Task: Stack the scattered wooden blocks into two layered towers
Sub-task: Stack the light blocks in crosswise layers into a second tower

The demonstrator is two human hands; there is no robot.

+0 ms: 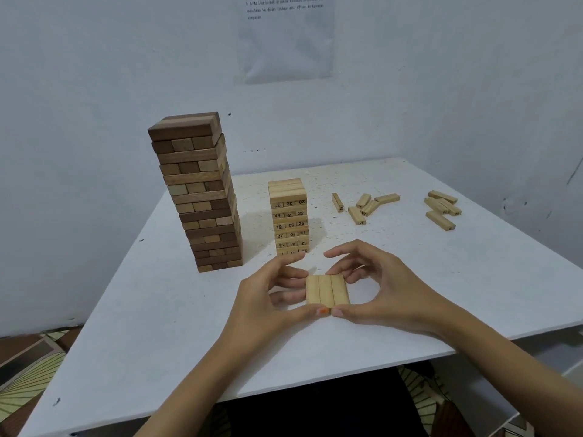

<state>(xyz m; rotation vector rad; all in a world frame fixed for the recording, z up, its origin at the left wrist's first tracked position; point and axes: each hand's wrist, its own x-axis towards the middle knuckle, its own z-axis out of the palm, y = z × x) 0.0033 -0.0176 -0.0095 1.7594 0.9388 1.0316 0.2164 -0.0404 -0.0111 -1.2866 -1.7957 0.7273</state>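
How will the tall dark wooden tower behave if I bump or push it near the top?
The dark tower would probably tip or shed blocks: it is tall on a narrow base, and its layers look loosely stacked and slightly uneven. Its blocks look rigid, so they would likely scatter rather than bend, perhaps into the nearby pale numbered tower.

A plain indoor room, likely a home corner set up for recording. A white bench point(151, 310) stands against bare pale walls point(79, 89). A printed instruction sheet point(285, 36) is taped to the wall above it. Patterned floor covering point(28, 373) shows beneath the bench edge.
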